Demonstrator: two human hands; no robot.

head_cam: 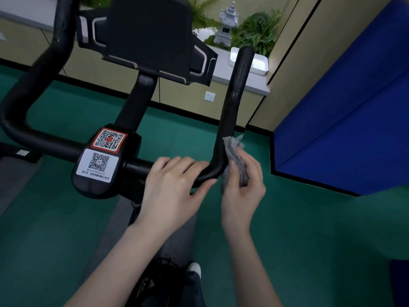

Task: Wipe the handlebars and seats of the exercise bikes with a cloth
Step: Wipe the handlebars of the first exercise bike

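Note:
A black exercise bike handlebar fills the view, with a crossbar, two upright horns and a centre block carrying two QR stickers. My left hand grips the crossbar just left of the right-hand bend, fingers curled over the top. My right hand holds a folded grey cloth and presses it against the outer side of the bend at the foot of the right horn. The bike's seat is out of view.
A dark screen console stands above the handlebar. Behind it runs a low beige wall with a white ledge, a white tray, plants and a small stone pagoda. A blue padded panel stands at the right. The floor is green.

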